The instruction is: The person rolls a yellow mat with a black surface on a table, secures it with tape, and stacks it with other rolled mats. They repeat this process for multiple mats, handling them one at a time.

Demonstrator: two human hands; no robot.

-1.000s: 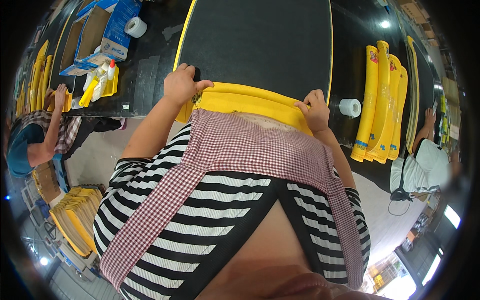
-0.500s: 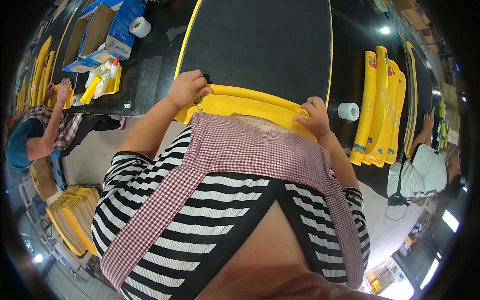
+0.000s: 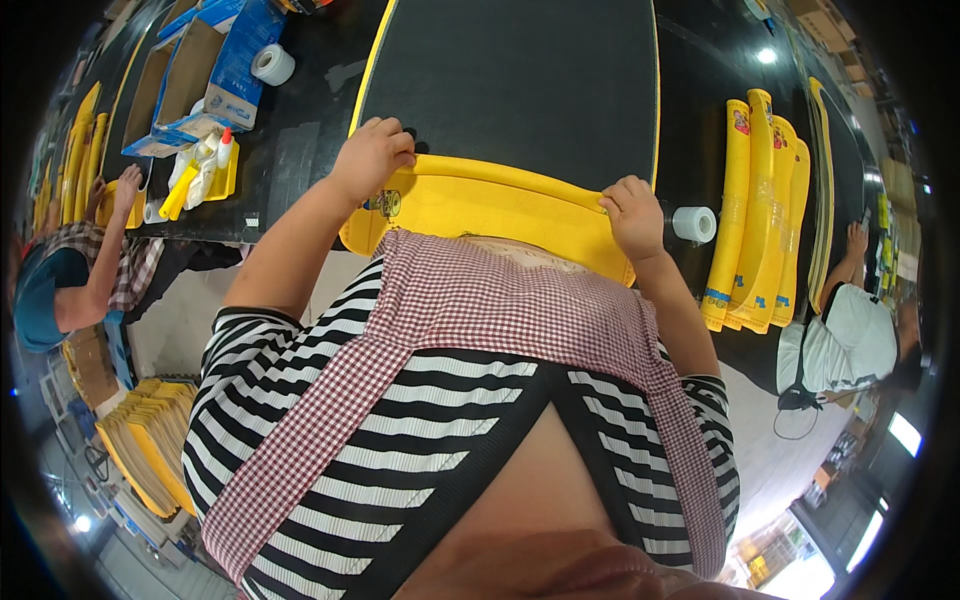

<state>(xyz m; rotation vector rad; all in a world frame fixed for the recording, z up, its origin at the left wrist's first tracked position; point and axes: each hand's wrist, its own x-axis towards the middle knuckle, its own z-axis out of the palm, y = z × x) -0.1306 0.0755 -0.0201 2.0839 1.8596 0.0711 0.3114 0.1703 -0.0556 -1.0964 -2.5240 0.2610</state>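
A flat yellow bag-like piece [image 3: 490,205] lies across the near edge of a black mat [image 3: 520,80] with a yellow border. My left hand [image 3: 372,155] grips the piece's upper left corner, fingers curled over its edge. My right hand [image 3: 632,215] holds the upper right corner the same way. A checked apron and striped shirt hide the piece's lower part.
A stack of yellow pieces [image 3: 760,200] and a white tape roll [image 3: 693,223] lie to the right. On the left are another tape roll [image 3: 272,63], open cardboard boxes [image 3: 190,75] and a yellow tray of glue bottles [image 3: 200,175]. Other people work at the far left [image 3: 70,270] and right [image 3: 850,330].
The yellow piece has come further out over the table edge toward me, showing more of its surface. Both hands have stayed on its corners.
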